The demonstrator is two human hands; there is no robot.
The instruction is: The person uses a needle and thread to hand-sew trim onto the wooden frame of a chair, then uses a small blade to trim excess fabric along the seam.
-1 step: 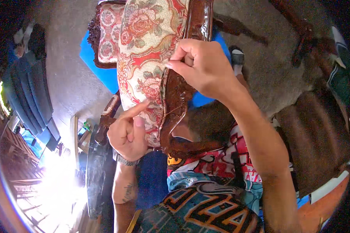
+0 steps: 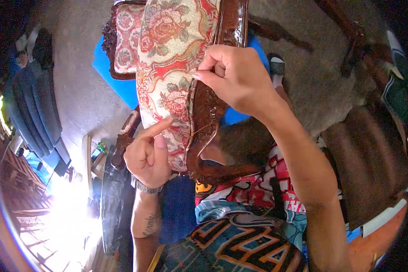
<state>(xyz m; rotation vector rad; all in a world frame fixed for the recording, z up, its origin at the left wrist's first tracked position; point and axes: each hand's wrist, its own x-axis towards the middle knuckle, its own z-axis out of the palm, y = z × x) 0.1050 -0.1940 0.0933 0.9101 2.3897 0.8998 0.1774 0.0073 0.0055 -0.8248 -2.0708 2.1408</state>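
Observation:
A chair with a carved, glossy dark-brown wooden frame (image 2: 231, 27) stands before me, padded in cream fabric with red and grey-green flowers (image 2: 165, 34). A narrow patterned trim strip (image 2: 191, 104) runs along the pad's right edge, up to my right hand (image 2: 240, 77). Thumb and forefinger of that hand are pinched together at the strip's upper part. My left hand (image 2: 148, 156) is over the pad's lower left, its forefinger stretched toward the fabric, thumb raised and the other fingers curled. Nothing shows in it. A thin pale strand (image 2: 198, 130) crosses the wood beside the strip.
Behind is another carved piece with a flowered pad (image 2: 126, 36), over a blue sheet (image 2: 111, 75). Dark folded cloths (image 2: 34, 109) hang at the left. Brown material (image 2: 367, 167) lies at the right, and wooden furniture parts (image 2: 349, 34) stand at the far right.

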